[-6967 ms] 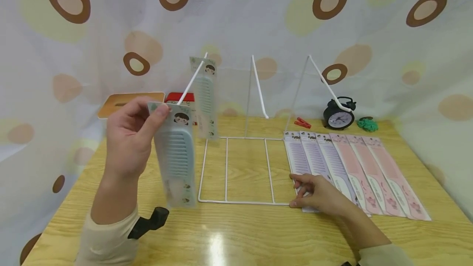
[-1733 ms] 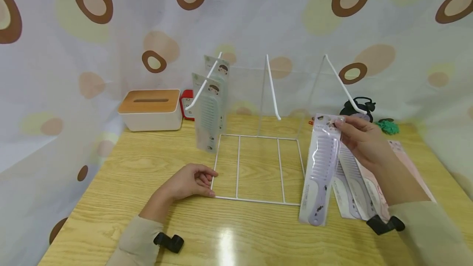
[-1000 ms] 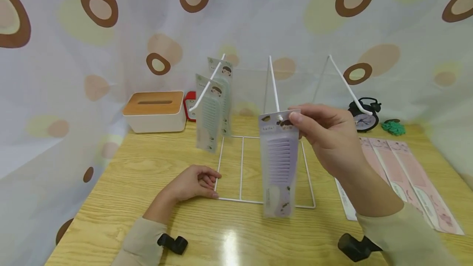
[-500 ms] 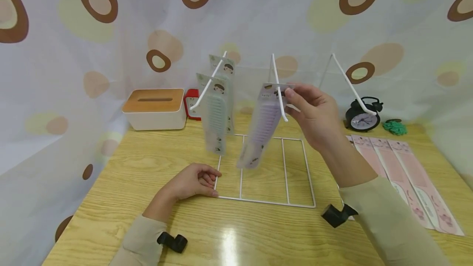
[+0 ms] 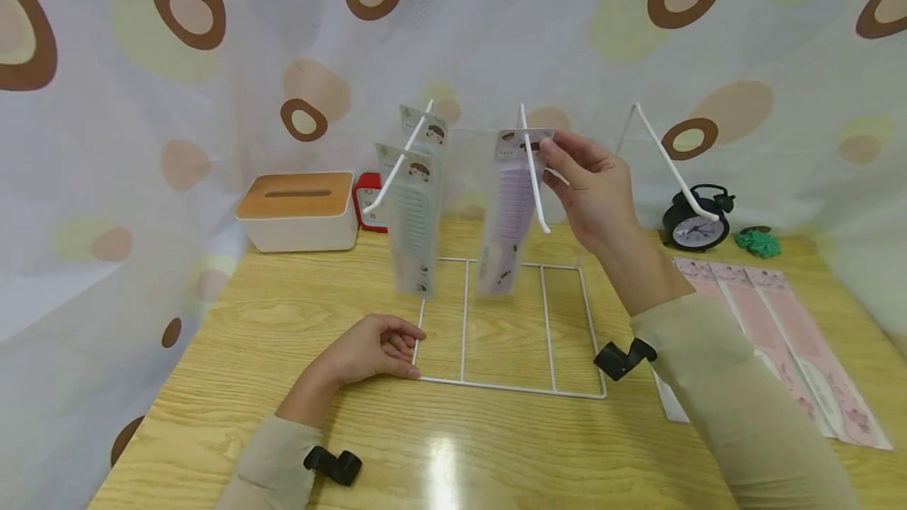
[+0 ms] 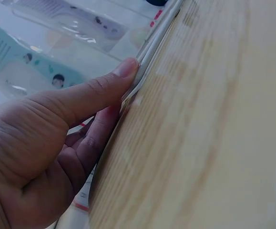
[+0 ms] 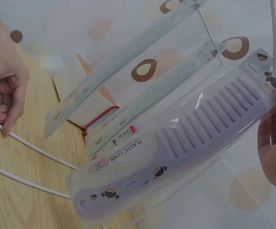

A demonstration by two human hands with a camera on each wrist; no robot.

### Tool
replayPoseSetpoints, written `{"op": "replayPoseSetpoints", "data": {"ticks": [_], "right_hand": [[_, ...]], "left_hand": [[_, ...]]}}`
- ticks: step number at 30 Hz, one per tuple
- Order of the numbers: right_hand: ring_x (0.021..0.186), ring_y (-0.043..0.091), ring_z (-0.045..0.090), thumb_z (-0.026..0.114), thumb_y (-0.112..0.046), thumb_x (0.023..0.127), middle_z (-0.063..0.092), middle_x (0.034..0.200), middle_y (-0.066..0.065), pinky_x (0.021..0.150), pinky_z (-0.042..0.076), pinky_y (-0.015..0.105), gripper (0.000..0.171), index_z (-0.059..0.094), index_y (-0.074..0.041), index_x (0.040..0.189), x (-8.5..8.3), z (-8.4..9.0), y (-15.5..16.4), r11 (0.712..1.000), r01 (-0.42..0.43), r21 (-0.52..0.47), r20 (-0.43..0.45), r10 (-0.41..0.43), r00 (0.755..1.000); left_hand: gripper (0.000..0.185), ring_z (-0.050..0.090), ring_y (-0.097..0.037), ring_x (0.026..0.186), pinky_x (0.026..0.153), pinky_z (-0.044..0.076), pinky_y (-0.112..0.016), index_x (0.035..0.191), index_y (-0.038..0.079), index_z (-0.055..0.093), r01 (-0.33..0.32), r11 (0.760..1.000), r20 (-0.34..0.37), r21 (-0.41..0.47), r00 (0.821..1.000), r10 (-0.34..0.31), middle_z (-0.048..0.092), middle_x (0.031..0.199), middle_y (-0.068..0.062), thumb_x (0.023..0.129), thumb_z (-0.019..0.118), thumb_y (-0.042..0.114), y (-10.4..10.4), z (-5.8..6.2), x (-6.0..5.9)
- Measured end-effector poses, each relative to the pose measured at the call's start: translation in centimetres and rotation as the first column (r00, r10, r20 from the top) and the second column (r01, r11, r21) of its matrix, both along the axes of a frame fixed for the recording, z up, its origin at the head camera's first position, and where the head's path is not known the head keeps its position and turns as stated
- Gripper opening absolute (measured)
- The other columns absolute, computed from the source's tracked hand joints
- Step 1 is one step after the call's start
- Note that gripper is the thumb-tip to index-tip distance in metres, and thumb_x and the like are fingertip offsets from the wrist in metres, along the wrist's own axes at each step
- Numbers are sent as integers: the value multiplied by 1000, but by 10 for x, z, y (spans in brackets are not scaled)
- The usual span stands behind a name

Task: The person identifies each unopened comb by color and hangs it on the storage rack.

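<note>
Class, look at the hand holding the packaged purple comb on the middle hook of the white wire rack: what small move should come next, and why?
Probably let go. The right hand pinches the top of the packaged purple plastic comb, which already seems threaded far up the middle white wire hook and hangs slightly tilted. The left hand steadies the white wire rack's base.

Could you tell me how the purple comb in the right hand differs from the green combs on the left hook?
The purple comb hangs tilted on the middle hook, pinched at its top by the right hand; the two green combs hang straight and untouched on the left hook. They differ in colour. All are clear-packaged combs with a cartoon face on top.
</note>
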State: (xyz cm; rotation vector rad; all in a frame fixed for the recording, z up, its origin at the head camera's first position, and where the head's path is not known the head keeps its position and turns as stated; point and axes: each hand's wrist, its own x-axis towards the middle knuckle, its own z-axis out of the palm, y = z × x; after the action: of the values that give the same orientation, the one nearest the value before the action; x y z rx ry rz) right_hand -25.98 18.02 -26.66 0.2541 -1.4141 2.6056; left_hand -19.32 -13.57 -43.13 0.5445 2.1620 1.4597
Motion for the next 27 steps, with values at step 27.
{"op": "replayPoseSetpoints", "data": {"ticks": [27], "right_hand": [[111, 0, 64, 69, -34, 94, 59, 140, -2, 87, 57, 20, 59, 49, -21, 148, 17, -75, 115, 624, -53, 780, 116, -61, 991]], "left_hand": [[53, 63, -17, 85, 75, 58, -23, 122, -4, 65, -9, 1000, 10, -9, 1000, 9, 62, 98, -12, 75, 87, 6, -1, -4, -2]]}}
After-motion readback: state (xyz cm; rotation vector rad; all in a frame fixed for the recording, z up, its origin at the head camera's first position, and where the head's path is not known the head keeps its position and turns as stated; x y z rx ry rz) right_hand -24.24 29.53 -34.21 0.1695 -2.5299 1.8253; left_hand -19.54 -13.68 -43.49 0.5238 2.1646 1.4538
